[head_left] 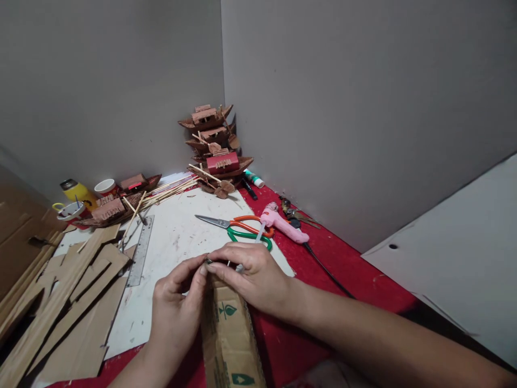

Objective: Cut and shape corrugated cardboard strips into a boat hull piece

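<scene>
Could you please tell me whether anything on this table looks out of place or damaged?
Nothing looks plainly spilled or broken. The cardboard pieces on the left lie in an untidy heap, the white sheet is smudged and specked, and the stacked model boats sit unevenly.

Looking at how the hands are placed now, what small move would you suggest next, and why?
I would probably ease the fingertips of the right hand back slightly, with the left hand held steady. Both hands meet around a small dark piece at the far end of the printed cardboard, and their fingers hide most of it.
</scene>
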`<state>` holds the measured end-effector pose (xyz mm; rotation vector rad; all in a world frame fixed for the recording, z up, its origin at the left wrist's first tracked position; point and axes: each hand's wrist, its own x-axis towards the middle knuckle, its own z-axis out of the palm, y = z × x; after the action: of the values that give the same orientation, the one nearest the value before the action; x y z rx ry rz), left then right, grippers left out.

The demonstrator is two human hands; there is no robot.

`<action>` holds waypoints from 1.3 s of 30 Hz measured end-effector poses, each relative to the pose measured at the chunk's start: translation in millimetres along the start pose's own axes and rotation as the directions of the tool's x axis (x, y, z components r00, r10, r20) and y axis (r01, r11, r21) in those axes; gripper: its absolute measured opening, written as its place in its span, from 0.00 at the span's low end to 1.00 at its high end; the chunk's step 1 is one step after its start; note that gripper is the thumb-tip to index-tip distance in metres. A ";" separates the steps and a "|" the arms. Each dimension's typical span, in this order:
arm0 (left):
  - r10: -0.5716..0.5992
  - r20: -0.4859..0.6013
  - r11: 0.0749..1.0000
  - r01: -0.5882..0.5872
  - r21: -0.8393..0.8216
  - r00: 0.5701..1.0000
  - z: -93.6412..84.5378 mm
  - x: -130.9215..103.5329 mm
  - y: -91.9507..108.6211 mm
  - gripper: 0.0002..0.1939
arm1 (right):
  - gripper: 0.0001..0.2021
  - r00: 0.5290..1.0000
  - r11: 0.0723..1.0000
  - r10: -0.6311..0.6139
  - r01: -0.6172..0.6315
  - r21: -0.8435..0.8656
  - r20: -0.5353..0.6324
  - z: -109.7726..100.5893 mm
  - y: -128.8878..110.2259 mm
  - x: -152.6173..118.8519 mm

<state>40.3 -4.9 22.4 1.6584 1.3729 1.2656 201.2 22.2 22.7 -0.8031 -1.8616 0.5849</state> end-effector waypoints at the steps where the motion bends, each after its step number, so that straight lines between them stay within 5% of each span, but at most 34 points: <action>1: -0.013 0.002 1.000 0.013 -0.007 1.000 0.4 -0.5 0.6 0.10 | 0.06 1.000 1.000 -0.010 0.010 -0.006 -0.008 -0.4 -0.2 0.4; 12: -0.218 -0.004 0.946 0.210 -0.248 0.976 -4.0 11.9 -5.4 0.11 | 0.10 0.956 0.984 0.171 -0.151 0.099 -0.238 -21.3 -2.3 8.2; 19: -0.468 -0.037 0.759 0.380 -0.529 0.883 -20.3 31.1 -20.8 0.16 | 0.20 0.903 0.972 0.106 -0.182 -0.147 -0.417 -66.9 -15.6 6.7; 22: -0.538 -0.044 0.737 0.445 -0.509 0.842 -27.8 39.1 -27.8 0.17 | 0.14 0.926 0.917 0.150 -0.261 -0.303 -0.345 -85.5 -1.0 2.2; 25: -0.574 -0.059 0.732 0.480 -0.483 0.816 -34.6 48.5 -33.4 0.16 | 0.12 0.944 0.724 0.282 -0.326 -0.607 -0.172 -100.3 21.0 -3.3; 29: -0.561 -0.008 0.728 0.489 -0.480 0.828 -39.0 54.8 -36.8 0.17 | 0.18 0.848 0.485 0.529 -0.327 -0.812 -0.026 -107.9 43.2 -8.7; 33: -0.520 0.070 0.716 0.479 -0.508 0.851 -38.4 49.0 -32.6 0.18 | 0.17 0.777 0.446 0.630 -0.349 -0.824 0.012 -103.5 55.4 -11.1; 39: -0.437 0.215 0.683 0.477 -0.552 0.874 -38.6 38.3 -20.7 0.19 | 0.14 0.786 0.472 0.618 -0.386 -0.793 -0.014 -98.0 71.0 -14.3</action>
<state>-3.4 33.2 27.4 0.8388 1.0926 1.1553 314.4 63.0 3.6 -2.0133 -2.1310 0.2196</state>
